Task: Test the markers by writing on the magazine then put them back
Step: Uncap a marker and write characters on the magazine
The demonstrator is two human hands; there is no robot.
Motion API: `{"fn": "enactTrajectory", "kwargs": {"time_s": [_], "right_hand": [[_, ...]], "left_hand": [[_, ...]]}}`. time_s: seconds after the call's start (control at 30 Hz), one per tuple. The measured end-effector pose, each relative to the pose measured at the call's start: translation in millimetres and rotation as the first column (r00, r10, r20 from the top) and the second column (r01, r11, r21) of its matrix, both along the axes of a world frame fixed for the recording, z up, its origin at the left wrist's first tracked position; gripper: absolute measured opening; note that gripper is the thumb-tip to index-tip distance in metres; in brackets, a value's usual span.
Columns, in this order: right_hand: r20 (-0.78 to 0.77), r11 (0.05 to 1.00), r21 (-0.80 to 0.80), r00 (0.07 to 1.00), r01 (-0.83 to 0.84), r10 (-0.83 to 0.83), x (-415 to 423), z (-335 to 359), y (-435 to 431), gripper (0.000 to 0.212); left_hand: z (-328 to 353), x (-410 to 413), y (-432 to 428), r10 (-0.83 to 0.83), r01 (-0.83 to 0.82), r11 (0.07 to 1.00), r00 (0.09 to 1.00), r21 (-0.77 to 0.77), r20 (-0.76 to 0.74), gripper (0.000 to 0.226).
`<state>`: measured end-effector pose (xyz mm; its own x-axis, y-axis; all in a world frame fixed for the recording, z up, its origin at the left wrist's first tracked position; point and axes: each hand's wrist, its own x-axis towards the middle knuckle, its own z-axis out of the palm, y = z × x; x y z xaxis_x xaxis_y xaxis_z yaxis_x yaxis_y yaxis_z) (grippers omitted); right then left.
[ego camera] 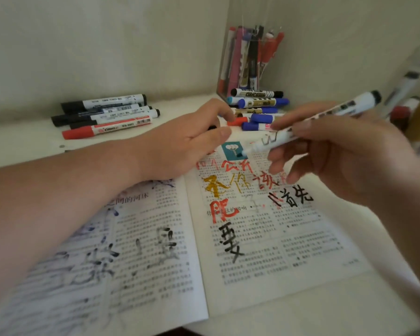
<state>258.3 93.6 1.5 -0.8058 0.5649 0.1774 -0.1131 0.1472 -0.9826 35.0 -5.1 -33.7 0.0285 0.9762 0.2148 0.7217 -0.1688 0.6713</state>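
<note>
1. White marker (349, 105): uncapped, pinched in right grip (344, 156), tip at magazine (264, 238) top, centre frame.
2. Left grip (187, 141): curled round black cap (212, 128), centre.
3. Magazine: open on surface (22, 146), lower frame.

A study corner: white desk (22, 144), clear pen holder (249, 61).

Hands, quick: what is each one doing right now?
Left hand: apparently pinches a small black cap.
Right hand: holds the uncapped white marker.

Uncapped white marker (262, 143) slants in the right hand (349, 161), tip over the open, scribbled magazine (277, 238); the left hand (187, 144) pinches its black cap (212, 128).
</note>
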Motion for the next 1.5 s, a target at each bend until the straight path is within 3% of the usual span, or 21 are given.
{"fn": "enactTrajectory", "kwargs": {"time_s": [0.1, 0.17, 0.27, 0.37, 0.57, 0.87, 1.0, 1.17, 1.33, 1.5], "right_hand": [[0.179, 0.987, -0.073, 0.971, -0.146, 0.157, 14, -21, -15, 0.026], [0.202, 0.994, -0.047, 0.973, -0.102, 0.109, 15, -30, -19, 0.033], [0.184, 0.999, 0.003, 0.982, -0.048, 0.047, 13, -29, -21, 0.018], [0.289, 0.988, 0.115, 0.955, -0.107, 0.069, 13, -24, -29, 0.010], [0.322, 0.979, 0.191, 0.947, -0.076, 0.011, 14, -25, -35, 0.009], [0.327, 0.931, 0.364, 0.940, -0.028, -0.100, 11, -28, -39, 0.010], [0.373, 0.951, 0.268, 0.927, -0.156, 0.047, 13, -25, -40, 0.006], [0.336, 0.955, 0.266, 0.941, -0.133, 0.038, 14, -27, -36, 0.002], [0.392, 0.947, 0.218, 0.910, -0.235, 0.136, 15, -23, -34, 0.003], [0.273, 0.971, 0.234, 0.962, -0.047, -0.019, 15, -26, -28, 0.006]], "left_hand": [[-3, 1, 3, 0.022, -0.024, 0.999, 0.997, -0.025, -0.075, 0.019], [-2, 5, 3, -0.003, -0.001, 0.999, 0.992, -0.038, -0.123, 0.023], [-3, 9, 4, -0.036, 0.032, 0.999, 0.979, -0.024, -0.203, 0.020], [-3, 13, 3, -0.084, 0.098, 0.995, 0.956, 0.036, -0.281, 0.022], [-7, 7, 9, -0.108, 0.178, 0.977, 0.889, 0.119, -0.445, 0.013], [-13, 5, 13, -0.153, 0.253, 0.951, 0.887, 0.179, -0.437, 0.020], [-11, 6, 11, -0.159, 0.235, 0.963, 0.888, 0.130, -0.431, 0.024], [-12, 6, 9, -0.154, 0.228, 0.964, 0.901, 0.141, -0.405, 0.030], [-14, 5, 11, -0.144, 0.217, 0.964, 0.913, 0.155, -0.383, 0.032], [-14, 4, 12, -0.083, 0.193, 0.950, 0.913, 0.245, -0.400, 0.030]]}}
